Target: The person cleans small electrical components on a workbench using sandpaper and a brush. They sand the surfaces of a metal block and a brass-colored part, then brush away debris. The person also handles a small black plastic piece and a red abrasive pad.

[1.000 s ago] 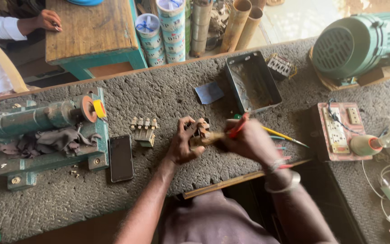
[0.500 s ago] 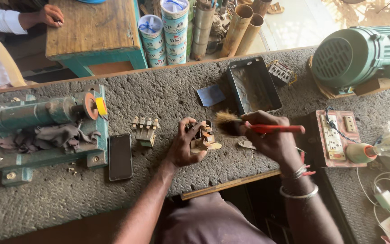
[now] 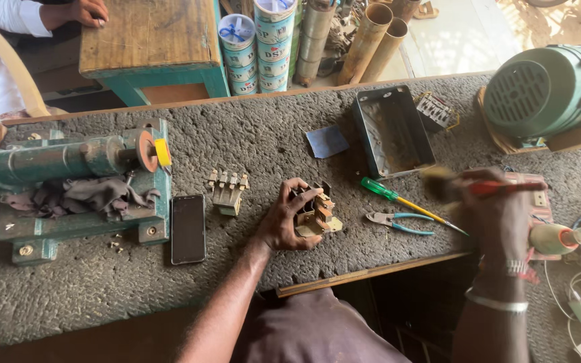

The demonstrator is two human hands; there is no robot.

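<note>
The left hand [image 3: 289, 218] is resting on the rough grey workbench [image 3: 270, 144], fingers curled and pinching around a small switch block [image 3: 317, 215] with brown and brass parts, which is sitting on the bench near the middle, just by the near edge. Over to the right, the right hand [image 3: 499, 212] is hanging above the bench, blurred, fingers wrapped tight around a brush [image 3: 469, 186] with a red handle, its bristle end pointing left. Between the two hands, a green-handled screwdriver [image 3: 408, 202] is lying slantwise, and just nearer a pair of blue-handled pliers [image 3: 398, 222] is lying beside it. Farther back, an open grey metal box [image 3: 393, 131] is sitting with a blue card [image 3: 326, 141] to its left. Left of the gripped block, a second contact piece [image 3: 226, 191] is lying on the bench, then a dark phone [image 3: 188, 228] face up, then a green bench machine [image 3: 68, 181] with a rag draped on it. Far right, a large green motor [image 3: 546, 94] is sitting at the bench's corner. Beyond the bench, another person's hand [image 3: 85, 10] is resting on a wooden stool [image 3: 149, 37], with cans [image 3: 257, 44] and pipes [image 3: 364, 33] standing beside it.
</note>
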